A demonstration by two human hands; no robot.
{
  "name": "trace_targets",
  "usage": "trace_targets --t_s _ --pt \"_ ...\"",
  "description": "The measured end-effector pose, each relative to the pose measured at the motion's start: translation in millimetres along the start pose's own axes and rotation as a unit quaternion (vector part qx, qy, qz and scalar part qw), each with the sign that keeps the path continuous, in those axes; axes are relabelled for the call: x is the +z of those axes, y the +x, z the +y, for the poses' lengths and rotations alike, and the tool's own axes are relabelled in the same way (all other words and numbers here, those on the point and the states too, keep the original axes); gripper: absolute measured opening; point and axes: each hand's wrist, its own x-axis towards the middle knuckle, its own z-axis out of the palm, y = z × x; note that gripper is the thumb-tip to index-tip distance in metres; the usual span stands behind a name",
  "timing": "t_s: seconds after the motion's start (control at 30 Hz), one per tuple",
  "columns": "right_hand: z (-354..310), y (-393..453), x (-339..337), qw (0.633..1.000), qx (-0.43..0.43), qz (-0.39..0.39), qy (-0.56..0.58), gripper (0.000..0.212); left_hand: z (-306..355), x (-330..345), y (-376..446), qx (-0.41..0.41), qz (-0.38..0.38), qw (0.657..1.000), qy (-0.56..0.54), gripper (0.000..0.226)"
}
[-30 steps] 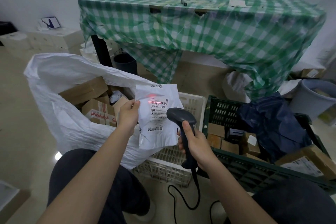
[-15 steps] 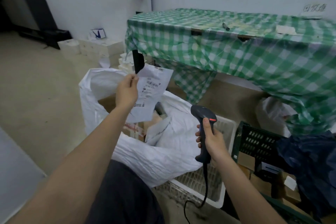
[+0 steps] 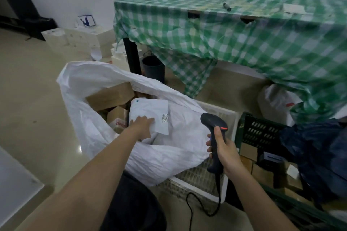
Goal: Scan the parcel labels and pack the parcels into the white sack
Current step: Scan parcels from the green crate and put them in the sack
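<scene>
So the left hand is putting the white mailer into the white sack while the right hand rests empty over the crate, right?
Not quite. The right hand is not empty: the head view shows it gripping the black barcode scanner over the white crate. The rest holds: the left hand is placing the white mailer into the white sack.

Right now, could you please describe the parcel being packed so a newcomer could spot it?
Find the big white woven sack on the floor before the green checked table. In its mouth, under the left hand, lies a flat white plastic mailer; its neighbours are brown cardboard boxes.
</scene>
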Motion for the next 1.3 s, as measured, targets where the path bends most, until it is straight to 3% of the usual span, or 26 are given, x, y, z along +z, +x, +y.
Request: trace_targets --t_s 0.1,0.2,0.4,0.67,0.8,1.0,1.07,1.17,1.3 --pt "3.6 -0.4 -25.6 0.999 0.000 0.039 -0.016 0.047 26.0 2.4 0.8 0.049 0.059 0.989 -0.123 0.066" --pt "4.2 -1.1 -50.9 0.997 0.014 0.072 -0.034 0.050 65.6 6.0 -8.4 0.109 0.126 0.954 -0.251 0.052" --pt "10.1 -1.0 -122.5 0.992 0.022 0.122 -0.006 0.048 165.9 27.7 -10.3 0.188 0.118 0.929 -0.295 0.040" --pt "37.4 17.5 -240.4 0.977 0.044 0.207 -0.027 0.070 305.3 96.7 19.7 0.237 -0.003 0.911 -0.337 0.037" --pt "42.4 30.9 -295.2 0.970 0.037 0.235 -0.042 0.046 371.0 138.2 40.6 0.240 -0.070 0.918 -0.309 0.041" --pt "65.1 48.3 -335.5 0.957 0.057 0.277 -0.056 0.050 441.0 206.5 55.0 0.236 -0.155 0.922 -0.266 0.035" --pt "64.8 49.2 -341.9 0.958 0.044 0.277 -0.053 0.055 459.9 223.8 58.3 0.257 -0.162 0.913 -0.271 0.031" --pt "60.6 45.9 -360.1 0.954 0.031 0.293 -0.055 0.045 491.0 234.8 55.6 0.288 -0.177 0.899 -0.277 0.025" --pt "57.7 26.4 -391.8 0.933 0.022 0.356 -0.042 0.041 539.8 235.1 45.5 0.322 -0.201 0.868 -0.319 0.039"
